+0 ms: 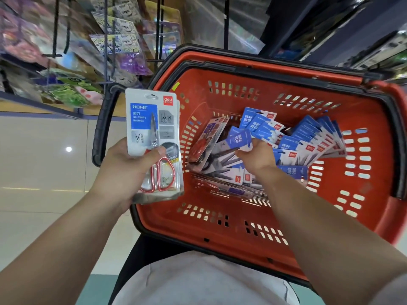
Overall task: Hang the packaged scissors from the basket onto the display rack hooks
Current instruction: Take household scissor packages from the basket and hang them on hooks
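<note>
My left hand's fingers clamp red-handled scissors packs hang-hole up, ready for hanging; my right hand's fingers pinch a blue-carded pack in the basket to add.

A red plastic basket with slotted walls and black handles along its rim stood above a pale tiled floor. On its bottom lay a loose heap of packaged scissors, mostly blue-and-white cards fanned toward the right wall. One red-handled pack leaned near the left wall.
</note>
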`<state>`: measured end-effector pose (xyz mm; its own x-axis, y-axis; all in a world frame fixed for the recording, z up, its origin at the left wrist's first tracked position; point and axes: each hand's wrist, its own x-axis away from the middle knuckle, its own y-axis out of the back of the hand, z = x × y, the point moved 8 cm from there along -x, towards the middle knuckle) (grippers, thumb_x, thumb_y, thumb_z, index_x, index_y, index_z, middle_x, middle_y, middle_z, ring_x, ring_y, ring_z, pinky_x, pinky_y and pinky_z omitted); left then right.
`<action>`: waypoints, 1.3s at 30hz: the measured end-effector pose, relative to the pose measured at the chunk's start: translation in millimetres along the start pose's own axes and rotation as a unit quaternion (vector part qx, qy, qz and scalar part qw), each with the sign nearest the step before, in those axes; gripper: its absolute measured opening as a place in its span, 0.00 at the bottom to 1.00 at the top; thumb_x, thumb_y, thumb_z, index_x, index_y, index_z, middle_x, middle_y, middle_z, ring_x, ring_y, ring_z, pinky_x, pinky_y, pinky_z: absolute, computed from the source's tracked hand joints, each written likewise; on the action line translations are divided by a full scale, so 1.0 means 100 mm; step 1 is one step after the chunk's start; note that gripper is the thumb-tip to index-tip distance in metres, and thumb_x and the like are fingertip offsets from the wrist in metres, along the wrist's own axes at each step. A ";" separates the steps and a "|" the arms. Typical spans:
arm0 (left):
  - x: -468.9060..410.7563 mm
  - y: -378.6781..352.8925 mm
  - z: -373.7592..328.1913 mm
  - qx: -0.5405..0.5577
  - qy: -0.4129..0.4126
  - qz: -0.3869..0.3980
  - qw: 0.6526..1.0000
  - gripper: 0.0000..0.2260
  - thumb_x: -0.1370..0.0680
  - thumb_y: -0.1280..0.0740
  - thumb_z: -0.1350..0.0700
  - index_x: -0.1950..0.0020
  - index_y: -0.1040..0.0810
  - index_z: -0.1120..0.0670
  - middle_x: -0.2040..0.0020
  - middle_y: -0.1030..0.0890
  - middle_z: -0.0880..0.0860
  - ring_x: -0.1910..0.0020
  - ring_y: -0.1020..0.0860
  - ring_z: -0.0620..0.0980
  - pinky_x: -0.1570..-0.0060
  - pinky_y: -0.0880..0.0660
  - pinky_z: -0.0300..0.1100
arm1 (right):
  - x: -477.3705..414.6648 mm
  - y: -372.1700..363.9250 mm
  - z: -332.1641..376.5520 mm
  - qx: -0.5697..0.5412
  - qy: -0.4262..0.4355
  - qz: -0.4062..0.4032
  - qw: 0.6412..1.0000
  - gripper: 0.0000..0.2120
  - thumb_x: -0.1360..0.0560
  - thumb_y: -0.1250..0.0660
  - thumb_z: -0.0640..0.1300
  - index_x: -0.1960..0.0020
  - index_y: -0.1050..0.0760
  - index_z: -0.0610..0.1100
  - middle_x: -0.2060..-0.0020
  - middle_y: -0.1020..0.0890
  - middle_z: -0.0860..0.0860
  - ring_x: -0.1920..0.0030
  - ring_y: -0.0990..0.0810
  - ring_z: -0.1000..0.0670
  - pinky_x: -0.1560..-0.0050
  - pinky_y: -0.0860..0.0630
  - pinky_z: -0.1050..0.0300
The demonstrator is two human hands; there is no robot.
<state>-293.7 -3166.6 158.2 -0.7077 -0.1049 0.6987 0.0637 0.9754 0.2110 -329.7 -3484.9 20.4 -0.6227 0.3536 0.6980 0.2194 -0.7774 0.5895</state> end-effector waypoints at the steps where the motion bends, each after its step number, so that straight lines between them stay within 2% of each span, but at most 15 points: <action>1: 0.01 0.01 -0.01 -0.002 -0.003 -0.002 1.000 0.12 0.21 0.25 0.57 0.39 0.16 0.46 0.49 0.11 0.48 0.53 0.11 0.51 0.48 0.16 0.58 | 0.03 0.02 -0.04 -0.002 -0.005 0.004 1.000 0.16 0.20 0.29 0.45 0.33 0.22 0.47 0.64 0.19 0.51 0.66 0.20 0.49 0.69 0.29 0.59; 4: 0.05 0.07 -0.05 -0.016 -0.023 -0.018 0.999 0.11 0.22 0.24 0.56 0.41 0.15 0.45 0.49 0.11 0.46 0.50 0.12 0.50 0.43 0.17 0.59 | 0.09 0.08 -0.14 0.014 -0.039 0.012 0.999 0.25 0.19 0.30 0.46 0.25 0.30 0.44 0.44 0.16 0.44 0.61 0.19 0.50 0.66 0.27 0.60; 7: 0.06 0.17 -0.11 -0.041 -0.048 -0.044 0.997 0.10 0.23 0.22 0.55 0.46 0.14 0.42 0.49 0.11 0.44 0.48 0.13 0.50 0.40 0.18 0.61 | 0.15 0.18 0.08 0.101 0.051 -0.077 0.991 0.30 0.20 0.29 0.49 0.22 0.33 0.44 0.29 0.26 0.42 0.35 0.23 0.40 0.41 0.23 0.50; 8: 0.06 0.21 -0.12 -0.042 -0.052 -0.051 0.996 0.09 0.24 0.22 0.55 0.47 0.13 0.42 0.50 0.11 0.44 0.48 0.13 0.50 0.40 0.18 0.62 | 0.19 0.17 0.21 0.123 0.094 -0.106 0.982 0.28 0.21 0.29 0.50 0.24 0.30 0.43 0.30 0.25 0.41 0.31 0.26 0.39 0.37 0.26 0.47; 10: 0.06 0.29 -0.14 -0.031 -0.053 -0.057 0.996 0.09 0.23 0.23 0.57 0.47 0.13 0.43 0.50 0.11 0.46 0.48 0.12 0.52 0.43 0.17 0.62 | 0.22 0.05 0.44 0.095 0.144 -0.093 0.981 0.21 0.20 0.30 0.49 0.29 0.24 0.42 0.38 0.20 0.41 0.36 0.23 0.40 0.40 0.25 0.50; 13: 0.05 0.36 -0.12 -0.001 -0.035 -0.050 0.998 0.12 0.21 0.25 0.58 0.40 0.15 0.47 0.51 0.11 0.47 0.53 0.11 0.52 0.57 0.14 0.54 | 0.11 -0.35 0.63 0.047 0.091 0.011 0.995 0.13 0.18 0.32 0.51 0.45 0.17 0.41 0.50 0.13 0.42 0.46 0.16 0.41 0.49 0.23 0.54; 15: 0.04 0.38 -0.07 0.016 -0.016 -0.037 0.999 0.12 0.21 0.25 0.57 0.38 0.16 0.47 0.51 0.11 0.48 0.56 0.11 0.52 0.61 0.14 0.54 | -0.04 -0.64 0.68 0.082 0.056 0.061 0.993 0.19 0.17 0.35 0.55 0.60 0.21 0.43 0.57 0.15 0.42 0.52 0.16 0.42 0.55 0.26 0.55; 16: 0.03 0.39 -0.05 0.018 -0.010 -0.033 0.999 0.13 0.21 0.26 0.57 0.38 0.16 0.47 0.50 0.11 0.49 0.56 0.11 0.52 0.60 0.14 0.55 | -0.12 -0.76 0.66 0.091 0.029 0.066 0.993 0.22 0.17 0.36 0.59 0.61 0.24 0.43 0.59 0.17 0.43 0.55 0.18 0.43 0.57 0.28 0.56; 19: -0.01 0.43 -0.03 0.021 -0.018 -0.022 0.999 0.14 0.21 0.27 0.58 0.36 0.17 0.49 0.48 0.11 0.49 0.52 0.11 0.52 0.58 0.14 0.48 | -0.31 -0.97 0.58 0.078 -0.040 0.044 0.995 0.26 0.19 0.35 0.63 0.51 0.20 0.38 0.54 0.13 0.43 0.52 0.14 0.43 0.56 0.24 0.56; 23: -0.05 0.45 0.01 0.027 -0.024 0.000 0.999 0.14 0.21 0.27 0.58 0.36 0.17 0.49 0.47 0.11 0.51 0.50 0.12 0.54 0.54 0.14 0.51 | -0.42 -1.08 0.52 0.049 -0.070 0.015 0.996 0.17 0.21 0.29 0.56 0.50 0.22 0.41 0.48 0.13 0.42 0.46 0.15 0.40 0.54 0.27 0.54; 26: -0.05 0.46 0.04 0.028 -0.024 0.005 0.999 0.14 0.21 0.27 0.58 0.36 0.17 0.49 0.47 0.11 0.51 0.50 0.12 0.54 0.50 0.16 0.51 | -0.43 -1.08 0.53 0.072 -0.070 0.025 0.995 0.16 0.19 0.31 0.54 0.48 0.21 0.40 0.47 0.14 0.43 0.45 0.15 0.41 0.56 0.29 0.56; 30: 0.01 0.44 0.04 0.038 -0.014 -0.001 0.999 0.14 0.21 0.27 0.59 0.36 0.17 0.49 0.48 0.11 0.51 0.51 0.11 0.53 0.52 0.16 0.51 | -0.27 -0.89 0.54 0.034 -0.032 0.054 0.997 0.14 0.19 0.32 0.52 0.51 0.20 0.41 0.53 0.14 0.45 0.50 0.15 0.42 0.52 0.21 0.53; 32: 0.06 0.41 0.04 0.042 -0.006 0.002 0.999 0.13 0.20 0.27 0.59 0.37 0.17 0.49 0.48 0.11 0.51 0.52 0.11 0.55 0.52 0.15 0.54 | -0.07 -0.72 0.49 -0.081 -0.028 0.069 0.994 0.08 0.20 0.29 0.47 0.56 0.20 0.44 0.60 0.14 0.46 0.58 0.14 0.45 0.53 0.17 0.49; 35: 0.15 0.33 0.05 0.043 0.004 0.009 0.999 0.10 0.19 0.28 0.58 0.38 0.16 0.48 0.49 0.11 0.52 0.52 0.11 0.56 0.51 0.15 0.60 | 0.37 -0.35 0.53 -0.236 -0.007 0.108 0.966 0.09 0.17 0.33 0.37 0.57 0.24 0.43 0.72 0.18 0.54 0.74 0.20 0.57 0.73 0.24 0.63; 39: 0.28 0.12 0.04 0.060 0.000 0.004 0.998 0.10 0.19 0.28 0.57 0.38 0.17 0.47 0.50 0.11 0.50 0.55 0.11 0.53 0.55 0.14 0.56 | 0.85 0.18 0.72 -0.292 0.081 0.137 0.943 0.08 0.16 0.34 0.37 0.55 0.23 0.43 0.70 0.19 0.55 0.72 0.23 0.59 0.72 0.28 0.67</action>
<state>-315.4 -3156.8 177.6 -0.7072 -0.0963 0.7004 -0.0153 0.9925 0.1210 -325.0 -3431.0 119.7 -0.7197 0.0514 0.6924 -0.0337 -0.9987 0.0390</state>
